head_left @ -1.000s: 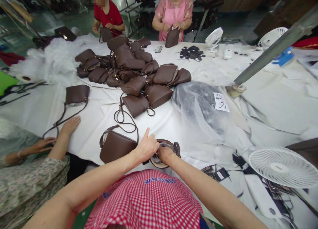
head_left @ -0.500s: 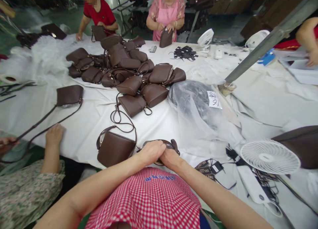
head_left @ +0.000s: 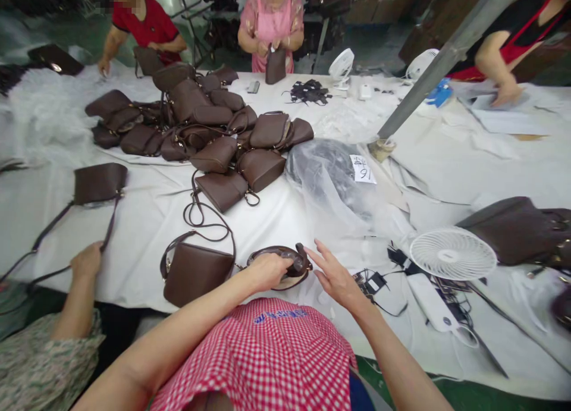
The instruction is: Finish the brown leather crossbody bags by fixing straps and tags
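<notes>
Just in front of my apron, a small brown handbag (head_left: 256, 256) lies on the table with its mouth open and a pale lining showing. My left hand (head_left: 269, 272) reaches into that mouth, its fingers closed on a folded dark brown strap (head_left: 301, 256). One bend of the strap sticks up at the bag's right end. Close by on the right, my right hand (head_left: 333, 280) is raised with fingers spread, holding nothing. Left of the open bag sits another brown handbag (head_left: 196, 274), closed, its long strap looped behind it. My left fingertips are partly hidden.
A heap of brown handbags (head_left: 214, 155) fills the table's middle left. Beside it lies a clear plastic bag (head_left: 330, 179) with dark contents. A white fan (head_left: 452, 253) and black tags (head_left: 372, 281) are at right. A metal pole (head_left: 419, 84) slants up. Co-workers stand around the table.
My right hand has come off the open bag and moved right, its fingers spreading. My left hand stays at the bag, whose opening now shows more. The whole view has turned rightward.
</notes>
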A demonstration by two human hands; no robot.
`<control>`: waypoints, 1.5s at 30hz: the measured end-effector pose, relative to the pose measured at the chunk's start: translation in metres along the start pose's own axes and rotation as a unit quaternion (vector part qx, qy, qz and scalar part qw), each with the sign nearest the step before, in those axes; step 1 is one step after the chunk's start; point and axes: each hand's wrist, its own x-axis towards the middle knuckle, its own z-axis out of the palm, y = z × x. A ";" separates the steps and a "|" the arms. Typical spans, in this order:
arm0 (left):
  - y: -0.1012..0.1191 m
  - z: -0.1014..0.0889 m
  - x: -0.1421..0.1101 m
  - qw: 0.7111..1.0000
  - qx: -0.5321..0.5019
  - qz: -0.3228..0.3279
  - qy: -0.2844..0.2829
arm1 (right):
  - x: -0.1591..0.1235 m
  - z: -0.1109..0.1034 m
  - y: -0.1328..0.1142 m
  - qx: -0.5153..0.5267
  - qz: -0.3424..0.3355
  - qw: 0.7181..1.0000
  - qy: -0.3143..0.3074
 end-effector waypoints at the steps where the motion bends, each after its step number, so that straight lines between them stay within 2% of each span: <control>1: 0.001 0.001 0.000 1.000 -0.006 -0.006 -0.001 | 0.003 0.003 -0.002 0.016 -0.011 1.000 0.012; 3: 0.002 0.006 0.002 1.000 -0.026 0.002 0.006 | 0.010 0.008 -0.003 0.053 0.003 0.998 0.038; 6: 0.003 0.018 0.006 0.994 -0.098 0.036 0.023 | 0.017 0.014 0.002 0.112 0.068 0.990 0.045; 9: 0.005 0.033 0.013 0.989 -0.145 -0.019 0.022 | 0.021 0.019 0.006 0.157 0.048 0.986 0.029; 12: 0.009 0.041 0.021 0.985 -0.147 -0.084 0.030 | 0.024 0.022 0.001 0.169 0.017 0.985 0.028; 16: 0.014 0.039 0.024 0.988 -0.111 -0.104 0.034 | 0.025 0.021 -0.011 0.121 0.055 0.990 0.042; 20: 0.011 0.032 0.009 0.995 -0.012 -0.089 0.051 | 0.023 0.022 -0.018 0.084 0.114 0.988 0.066; 24: -0.002 0.026 -0.017 0.992 0.057 0.018 0.110 | 0.018 0.028 -0.023 0.080 0.146 0.983 0.082; 25: -0.006 0.025 -0.023 0.988 0.060 0.012 0.139 | 0.016 0.029 -0.024 0.096 0.150 0.980 0.084; 27: -0.016 0.024 -0.034 0.977 0.053 -0.043 0.203 | 0.013 0.032 -0.027 0.136 0.162 0.973 0.088; 29: -0.024 0.025 -0.040 0.965 0.042 -0.091 0.243 | 0.008 0.035 -0.028 0.178 0.176 0.964 0.090; 31: -0.030 0.028 -0.042 0.967 0.046 -0.092 0.234 | 0.002 0.038 -0.028 0.217 0.185 0.955 0.078; 34: -0.032 0.032 -0.041 0.977 0.077 -0.072 0.186 | -0.007 0.042 -0.021 0.267 0.193 0.942 0.059; 38: -0.032 0.030 -0.041 0.975 0.074 -0.080 0.192 | -0.023 0.046 -0.009 0.324 0.251 0.909 0.075; 41: -0.029 0.027 -0.043 0.976 0.053 -0.066 0.201 | -0.030 0.049 -0.009 0.409 0.319 0.854 0.034; 43: -0.025 0.026 -0.043 0.978 0.039 -0.051 0.201 | -0.031 0.053 -0.013 0.484 0.330 0.811 -0.009; 45: -0.024 0.025 -0.046 0.978 0.020 -0.036 0.204 | -0.030 0.059 -0.017 0.531 0.320 0.784 -0.025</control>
